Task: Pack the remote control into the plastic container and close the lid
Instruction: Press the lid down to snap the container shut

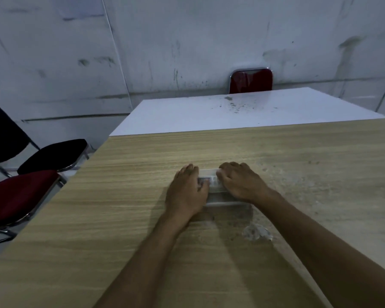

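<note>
One clear plastic container (218, 195) sits on the wooden worktop (120, 196), slightly right of frame centre. Its lid (209, 173) lies on top, under both hands. A grey, patterned object shows through the plastic between the hands; blur prevents confirming that it is the remote control.

Two bare hands are in view. The left hand (186, 192) lies palm down over the left end of the container, fingers extended toward the far edge, thumb against the lid. The right hand (240, 182) covers the right end, fingers curled with the knuckles raised and the fingertips (220, 173) pressing on the lid. Neither grip encloses anything: the left is flat and spread, the right is bent and bearing down. Whether the lid is fully seated cannot be determined.

One crumpled piece of clear wrapping (257, 233) lies on the worktop below and to the right of the container, apart from it.

One white table (231, 112) abuts the far edge of the worktop. Three chairs are visible: one black chair (51, 154) and one red chair (18, 194) at the left of the frame, and one red chair back (250, 81) beyond the white table, at upper centre.
</note>
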